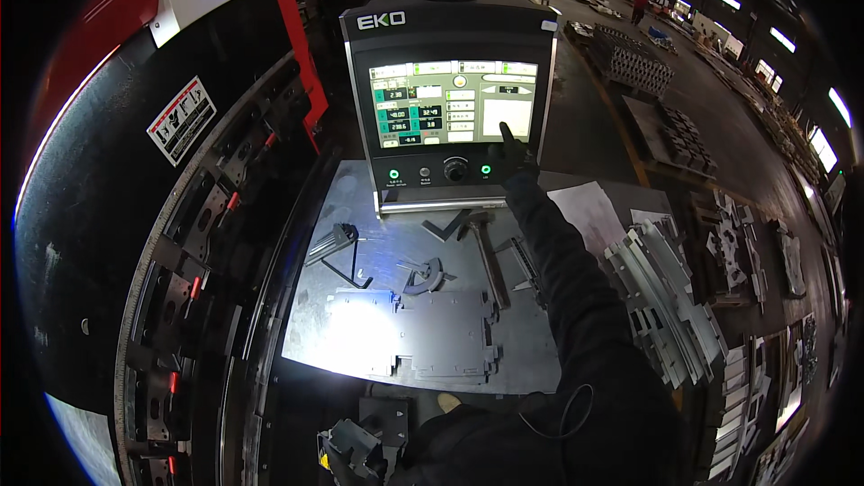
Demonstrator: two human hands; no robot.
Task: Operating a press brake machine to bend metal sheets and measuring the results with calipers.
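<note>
My right hand point(513, 155), in a dark glove, reaches up to the control panel point(450, 36) with its index finger stretched out at the lower right of the lit touchscreen point(454, 108). It holds nothing, and its other fingers look folded. Low in the view, my left hand point(340, 470) is partly cut off by the lower edge. It appears closed on a grey bent sheet-metal part point(355, 444). Under the panel, a grey work table point(301, 333) bears flat sheet-metal blanks point(445, 333), a hammer point(486, 261), a folding hex key set point(335, 243) and a protractor point(423, 277).
On the left runs the press brake's tool rail point(148, 306) with red clips. Bent metal strips point(661, 301) are stacked right of the table, near a paper sheet point(585, 214). Pallets of metal parts point(634, 63) stand farther off, and a distant person point(639, 4) is in the hall.
</note>
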